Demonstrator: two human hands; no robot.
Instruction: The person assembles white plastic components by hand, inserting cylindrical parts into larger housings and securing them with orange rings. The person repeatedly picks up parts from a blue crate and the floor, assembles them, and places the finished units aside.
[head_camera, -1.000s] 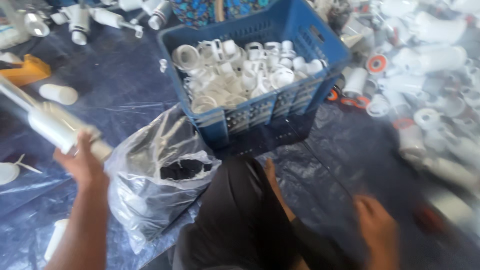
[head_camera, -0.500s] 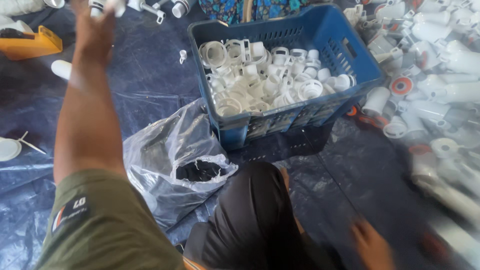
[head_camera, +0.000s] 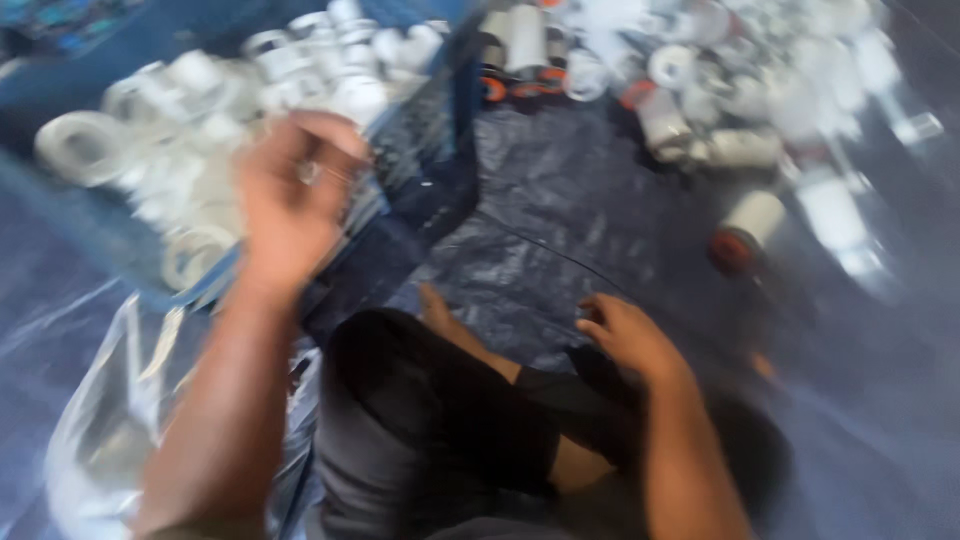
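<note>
We see left hand (head_camera: 290, 200) raised over blue crate (head_camera: 440, 130) of white pipe fittings (head_camera: 190, 90), blurred, grasp unclear. Right hand (head_camera: 625, 335) released, resting near knee for balance.

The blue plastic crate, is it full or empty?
Nearly full: the blue plastic crate holds white plastic pipe fittings heaped close to its rim.

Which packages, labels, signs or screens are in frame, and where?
Clear plastic bag: lower left, crumpled, shiny, beside the left arm.
Blue crate: upper left behind the left hand, holds white fittings.
No labels, signs or screens are legible; the frame is blurred.
</note>
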